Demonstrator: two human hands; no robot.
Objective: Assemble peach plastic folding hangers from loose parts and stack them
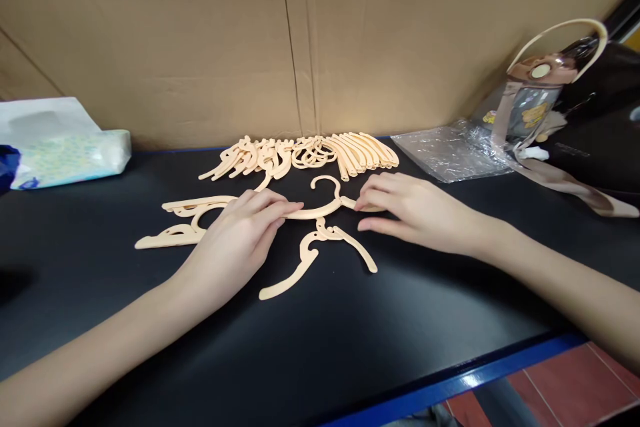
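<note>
A cream plastic folding hanger lies across the middle of the black table with its hook pointing away from me. My left hand has its thumb and fingers closed on the left arm, covering that end. On the other side, my right hand curls its fingers round the right arm, thumb at the near side. Just nearer to me lie loose hanger pieces, a curved arm and a shorter one, meeting near the hanger's middle. Another folded hanger rests left of my left hand, partly hidden by it.
Along the back lie piled hanger parts, ring-like pieces and a row of curved arms. A tissue pack is at the left. At the right are a clear plastic bag, a strapped bottle and a black bag.
</note>
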